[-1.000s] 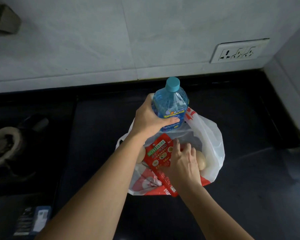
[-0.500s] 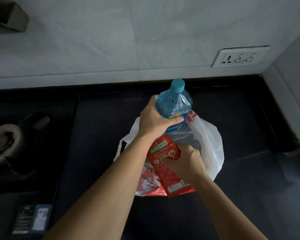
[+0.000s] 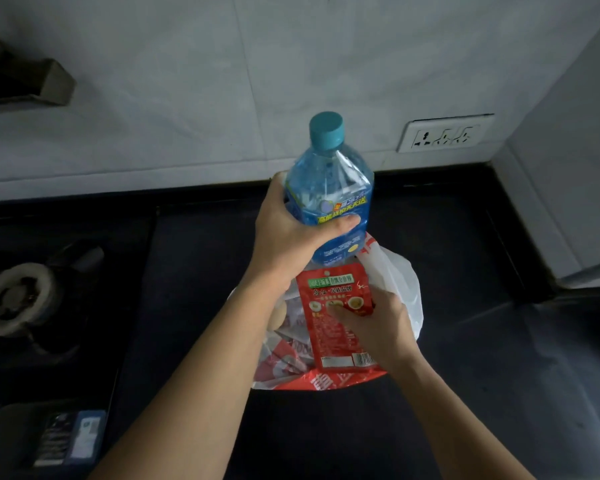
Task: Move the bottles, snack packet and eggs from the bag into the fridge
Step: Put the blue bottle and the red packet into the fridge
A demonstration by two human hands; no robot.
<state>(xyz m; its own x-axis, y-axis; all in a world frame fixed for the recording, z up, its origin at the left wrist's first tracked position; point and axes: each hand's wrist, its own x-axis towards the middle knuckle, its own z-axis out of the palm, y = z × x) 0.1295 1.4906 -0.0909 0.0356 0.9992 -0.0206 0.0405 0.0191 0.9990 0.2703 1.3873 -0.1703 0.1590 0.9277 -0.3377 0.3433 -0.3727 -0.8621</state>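
My left hand (image 3: 293, 237) grips a clear blue bottle (image 3: 329, 188) with a teal cap, held upright above the bag. My right hand (image 3: 378, 327) holds a red snack packet (image 3: 333, 327) by its right edge, lifted just over the bag's mouth. The white and red plastic bag (image 3: 400, 285) sits on the dark counter below both hands. A pale egg (image 3: 278, 315) shows inside the bag, next to my left wrist. The rest of the bag's contents are hidden by my arms and the packet.
A gas burner (image 3: 18, 299) lies on the hob at the left. A wall socket (image 3: 444, 133) sits on the tiled wall at the back right. A white appliance side (image 3: 575, 150) rises at the right edge. A small box (image 3: 70, 438) rests near the front left.
Both hands have risen: the bottle has come up out of the bag, and the red packet, first lying in the bag under my right hand, is gripped and lifted.
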